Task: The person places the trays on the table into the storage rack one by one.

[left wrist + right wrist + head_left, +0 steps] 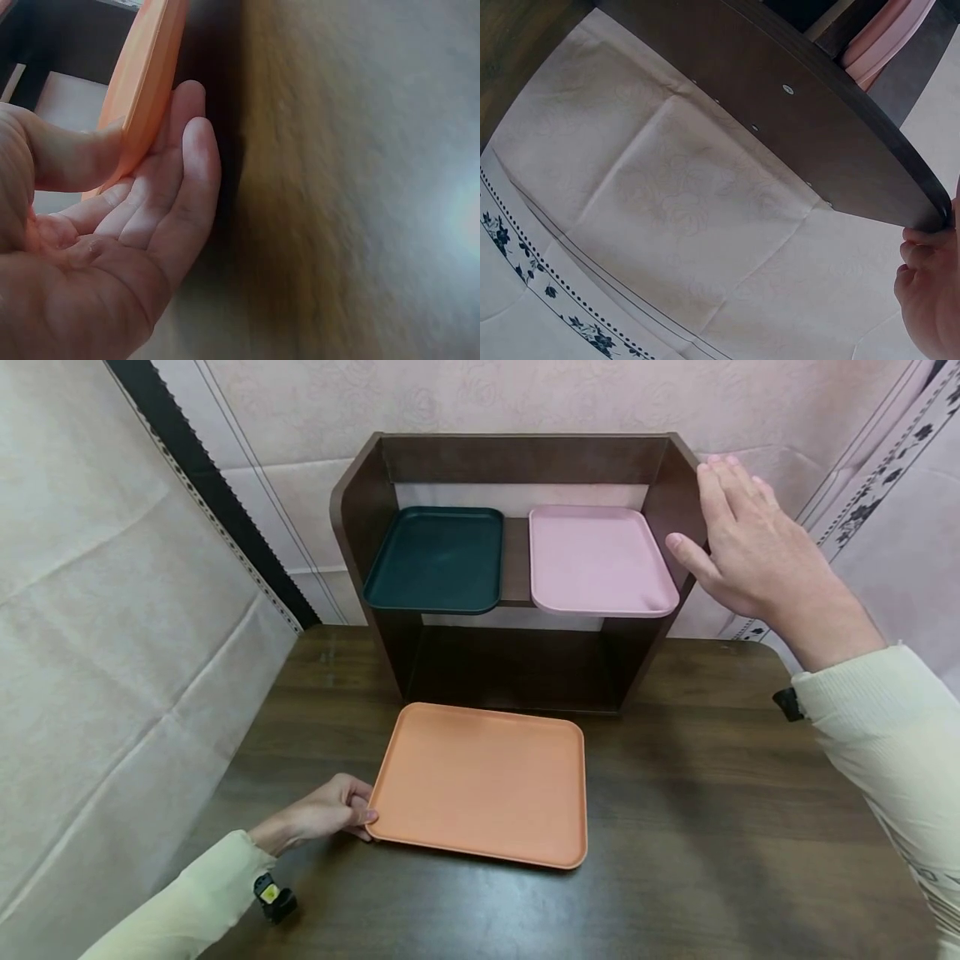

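Observation:
My left hand [326,812] pinches an orange rectangular tray [480,785] at its near left corner, thumb on top and fingers beneath. In the left wrist view the thumb presses the rim of the orange tray [146,82], close over the wooden table. My right hand [757,547] is raised at the right side panel of a dark brown two-tier shelf [525,456], its fingers straight. The right wrist view has its fingertips right at the upper corner of the side panel [780,105]. A dark green tray [442,560] and a pink tray [600,560] lie side by side on the upper tier.
The shelf stands at the back of the dark wooden table [675,860], its lower tier [513,668] just behind the orange tray. Pale patterned cloth [525,393] hangs behind it and along the left side. Another cloth with a floral border [873,502] hangs at the right.

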Available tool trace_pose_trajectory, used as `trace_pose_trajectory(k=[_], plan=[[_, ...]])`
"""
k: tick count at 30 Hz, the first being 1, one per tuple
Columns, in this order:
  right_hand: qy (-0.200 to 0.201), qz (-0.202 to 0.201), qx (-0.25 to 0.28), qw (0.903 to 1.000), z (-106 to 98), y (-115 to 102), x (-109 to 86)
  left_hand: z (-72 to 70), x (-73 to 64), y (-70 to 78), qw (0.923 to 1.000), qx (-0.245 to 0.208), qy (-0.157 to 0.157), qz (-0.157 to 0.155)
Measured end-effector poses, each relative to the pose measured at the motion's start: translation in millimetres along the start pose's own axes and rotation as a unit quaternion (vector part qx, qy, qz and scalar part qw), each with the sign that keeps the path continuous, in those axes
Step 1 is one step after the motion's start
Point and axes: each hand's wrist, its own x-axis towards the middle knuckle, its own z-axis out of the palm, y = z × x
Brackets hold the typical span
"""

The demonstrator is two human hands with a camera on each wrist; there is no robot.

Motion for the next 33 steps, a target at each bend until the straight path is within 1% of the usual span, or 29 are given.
trace_pose_trajectory(k=[5,9,12,14,19,25,33], plan=[[0.002,-0.001,0.000,1.0000,-0.2,-0.3,0.8,2.1,8.0,6.2,0.9999,0.008,0.012,0.005],[-0.002,0.000,-0.001,1.0000,-1.2,-0.9,1.1,2.1,16.2,13.0,0.9997,0.007,0.019,0.016],[-0.003,0.002,-0.001,1.0000,-1.4,-0.9,0.7,1.5,25.2,17.6,0.9994,0.004,0.023,0.025],[-0.003,0.003,-0.001,1.0000,-1.5,-0.8,0.3,0.8,31.9,20.1,0.9993,0.005,0.026,0.026],[-0.004,0.003,-0.001,1.0000,-0.4,-1.1,-0.4,-0.8,48.1,24.7,0.9989,0.009,0.038,0.024],[-0.002,0.003,0.002,1.0000,0.9,-0.9,-0.5,-2.6,67.7,26.5,0.9984,-0.003,0.050,0.025],[0.006,0.003,0.001,1.0000,0.8,-1.8,0.3,-7.5,88.1,31.3,0.9970,0.001,0.074,0.023]])
